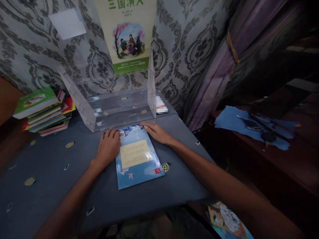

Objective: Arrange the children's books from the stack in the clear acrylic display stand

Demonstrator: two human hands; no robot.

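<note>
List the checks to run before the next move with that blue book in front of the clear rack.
1. Both hands on the blue book: ok; left hand at its left edge, right hand at its top edge.
2. Firm grip on the book: not ok; both hands lie flat and open.
3. Book flat on the table: ok.
4. Free room in the clear rack: ok; only the green book stands at its back.
5. Hands clear of the stack of books: ok; it lies left of the rack.
6. Book fits the rack's width: cannot tell.
</note>
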